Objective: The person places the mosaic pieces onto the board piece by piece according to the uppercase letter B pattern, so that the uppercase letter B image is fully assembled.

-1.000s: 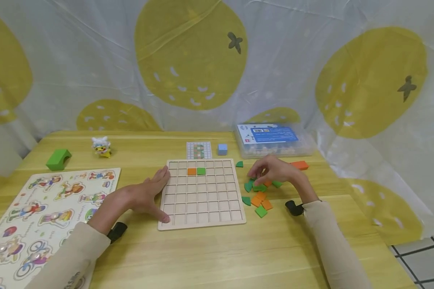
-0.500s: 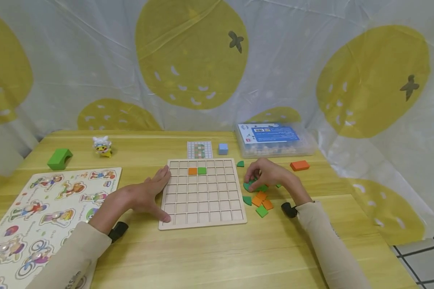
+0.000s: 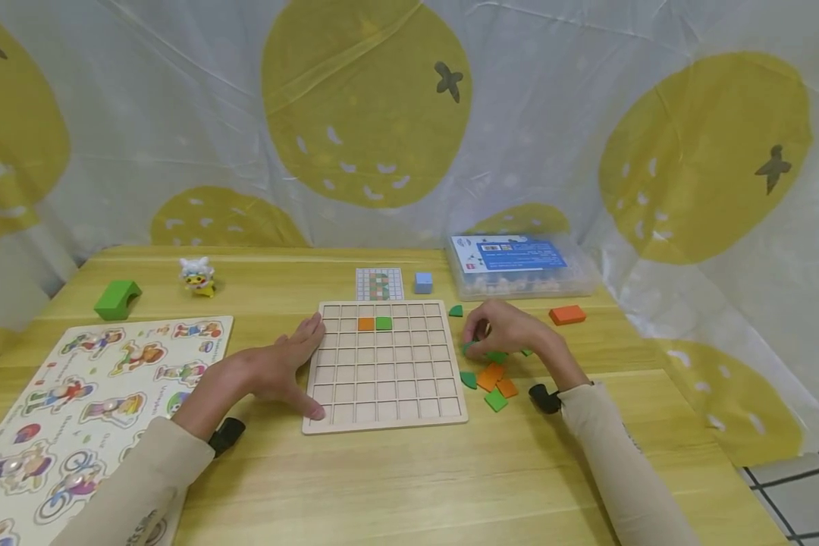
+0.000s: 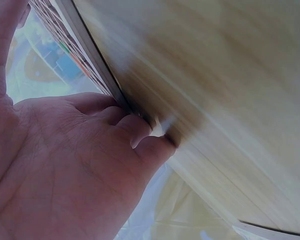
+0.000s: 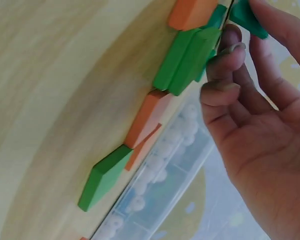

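Note:
A wooden grid board [image 3: 385, 379] lies mid-table in the head view. An orange square tile [image 3: 366, 324] and a light green square tile [image 3: 384, 324] sit side by side in its second row from the top. My left hand [image 3: 276, 371] rests along the board's left edge, thumb and fingers spread. Beyond the board's right side, my right hand [image 3: 503, 331] pinches a dark green quarter-circle tile [image 5: 247, 19] between thumb and finger, just over the pile. Loose orange tiles [image 3: 491, 376], a green square tile [image 3: 496, 400] and another dark green quarter-circle [image 3: 469, 380] lie below that hand.
A small printed pattern card [image 3: 379, 284] and a blue cube [image 3: 423, 283] stand behind the board. At back right is a clear plastic box [image 3: 519, 284], with an orange block [image 3: 567, 315] before it. On the left are a picture puzzle [image 3: 109, 409], green arch block [image 3: 117, 299] and toy figure [image 3: 197, 277].
My right hand has shifted slightly left over the pile and now pinches a dark green tile. The orange block behind it has come into full view. My left hand stays at the board's edge.

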{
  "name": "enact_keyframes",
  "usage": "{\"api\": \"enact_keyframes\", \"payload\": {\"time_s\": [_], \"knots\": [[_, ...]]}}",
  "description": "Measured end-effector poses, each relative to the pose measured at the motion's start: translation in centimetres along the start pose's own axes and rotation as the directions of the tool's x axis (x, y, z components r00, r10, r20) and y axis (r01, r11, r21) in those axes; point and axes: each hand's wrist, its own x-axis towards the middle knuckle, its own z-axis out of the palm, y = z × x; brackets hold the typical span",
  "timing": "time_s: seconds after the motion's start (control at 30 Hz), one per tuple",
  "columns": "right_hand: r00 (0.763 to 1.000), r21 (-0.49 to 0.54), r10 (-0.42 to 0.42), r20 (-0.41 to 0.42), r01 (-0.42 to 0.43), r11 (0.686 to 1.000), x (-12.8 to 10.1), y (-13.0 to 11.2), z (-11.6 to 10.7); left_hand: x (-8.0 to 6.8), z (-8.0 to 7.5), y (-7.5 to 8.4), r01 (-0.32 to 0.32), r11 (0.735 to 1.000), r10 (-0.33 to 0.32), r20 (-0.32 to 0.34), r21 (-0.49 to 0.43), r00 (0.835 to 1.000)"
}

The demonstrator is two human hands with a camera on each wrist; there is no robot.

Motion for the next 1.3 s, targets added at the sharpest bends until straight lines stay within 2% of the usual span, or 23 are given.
{"api": "enact_keyframes", "payload": {"time_s": [0.2, 0.33, 0.47, 0.63, 0.8, 0.9, 1.1, 1.3], "knots": [[0.995, 0.013, -0.027, -0.1, 0.029, 1.0, 1.1, -1.6, 0.4, 0.0, 0.0, 0.0, 0.008, 1.0, -0.008, -0.001, 0.003, 1.0], [0.99, 0.043, -0.059, -0.125, 0.065, 0.997, 2.9, -3.0, 1.2, 0.0, 0.0, -0.1, 0.015, 1.0, -0.015, -0.001, 0.006, 1.0], [0.986, 0.01, -0.065, -0.155, 0.068, 0.998, 5.0, -4.1, 2.1, 0.1, 0.0, -0.2, 0.025, 1.0, -0.025, 0.001, 0.014, 1.0], [0.974, -0.076, 0.003, -0.227, -0.02, 0.997, 6.8, -5.4, 3.0, 0.2, 0.1, -0.1, 0.027, 0.999, -0.027, 0.002, 0.016, 1.0], [0.953, -0.164, 0.101, -0.285, -0.152, 0.975, 8.1, -6.6, 3.9, 0.0, 0.1, 0.1, 0.043, 0.999, -0.043, -0.001, 0.024, 0.999], [0.953, -0.177, 0.119, -0.277, -0.173, 0.969, 8.3, -6.7, 4.2, 0.1, 0.1, 0.2, 0.047, 0.998, -0.047, 0.002, 0.03, 0.999], [0.973, -0.113, 0.09, -0.213, -0.116, 0.987, 8.0, -6.3, 4.0, 0.1, 0.1, 0.1, 0.054, 0.998, -0.055, 0.006, 0.034, 0.998], [0.981, -0.118, 0.066, -0.184, -0.089, 0.989, 8.0, -6.1, 3.9, 0.1, 0.2, 0.1, 0.051, 0.998, -0.051, 0.003, 0.028, 0.999]]}}
